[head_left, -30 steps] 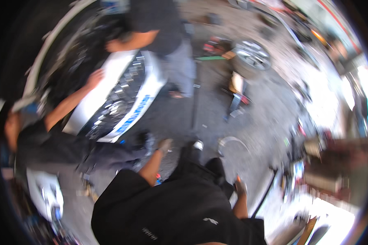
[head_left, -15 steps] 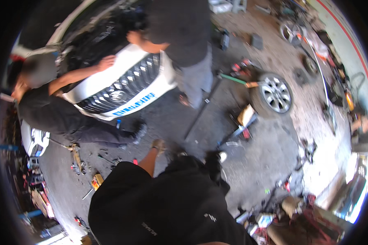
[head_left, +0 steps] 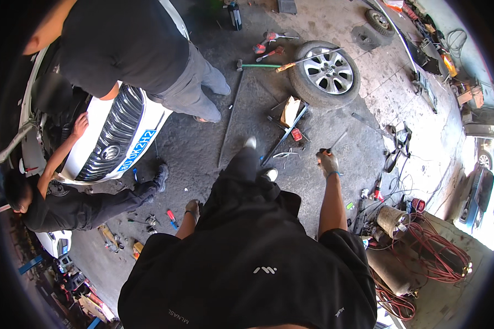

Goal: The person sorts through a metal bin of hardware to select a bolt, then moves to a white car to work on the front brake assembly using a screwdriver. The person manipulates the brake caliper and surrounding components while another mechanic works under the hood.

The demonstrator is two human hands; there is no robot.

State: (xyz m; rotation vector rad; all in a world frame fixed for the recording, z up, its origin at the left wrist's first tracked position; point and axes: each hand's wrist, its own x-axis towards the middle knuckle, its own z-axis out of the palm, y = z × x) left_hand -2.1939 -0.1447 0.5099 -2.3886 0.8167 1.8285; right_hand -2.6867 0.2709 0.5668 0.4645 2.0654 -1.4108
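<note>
My right hand (head_left: 328, 163), in a light work glove, is closed round a screwdriver (head_left: 340, 139). Its thin shaft points up and to the right above the dark floor, and the glove hides most of the handle. At my other side hangs my left hand (head_left: 192, 208), also gloved, close to my dark trousers. Its fingers are too small and partly hidden to make out. A red and blue tool (head_left: 172, 219) lies on the floor just left of it. Ahead of my right hand, a car wheel (head_left: 328, 75) with a silver rim lies flat.
Two people in dark clothes work at a white car's front (head_left: 112, 140) on the left. A green-handled hammer (head_left: 260, 66), a long bar (head_left: 231, 118) and a red box (head_left: 296, 135) lie ahead. Red hoses (head_left: 431, 247) and a bucket (head_left: 392, 219) stand at lower right.
My view has swung to the right, so the car and both people sit farther left. My right hand with the screwdriver now shows; before, it was out of sight.
</note>
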